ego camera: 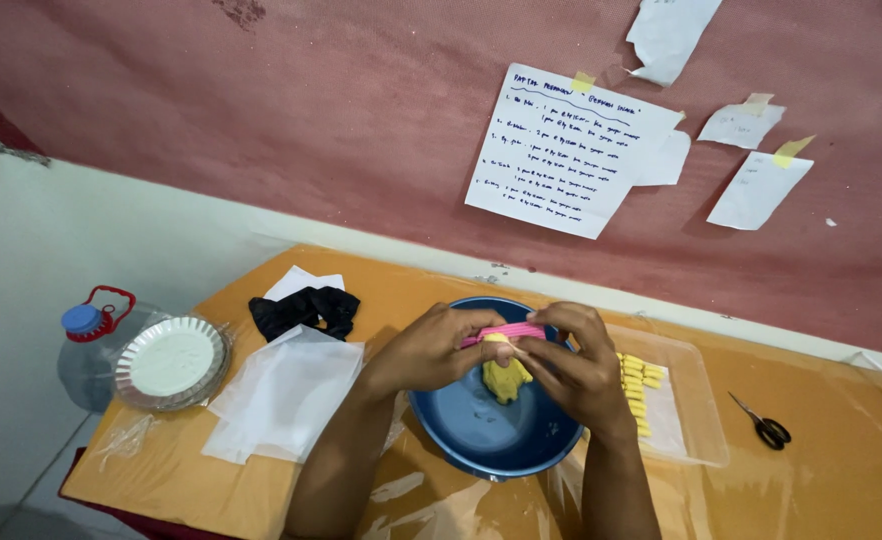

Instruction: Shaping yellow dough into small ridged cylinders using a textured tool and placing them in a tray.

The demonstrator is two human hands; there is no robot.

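both hands, left hand [429, 350] and right hand [573, 362], are pinching the pink ridged mould [506, 332] at its ends, pressing yellow dough [506, 378] over the blue bowl [491, 440]. dough is probably soft and tearing easily; mould is looking stiff, best gripped at the ends.

Desk [841, 470]: orange top w/ clear plastic sheeting over it, set against a red wall. Landmark = blue bowl [481, 430], approx. mid-desk at the near edge. Just right of bowl, touching: clear tray [701, 400] w/ rows of yellow pieces [639, 385]. Further right, apart: black-handled scissors [766, 427]. Left of bowl: white sheets [286, 395]; behind those, black cloth [306, 310]. Far left, at desk corner: stack of foil pans [171, 362].
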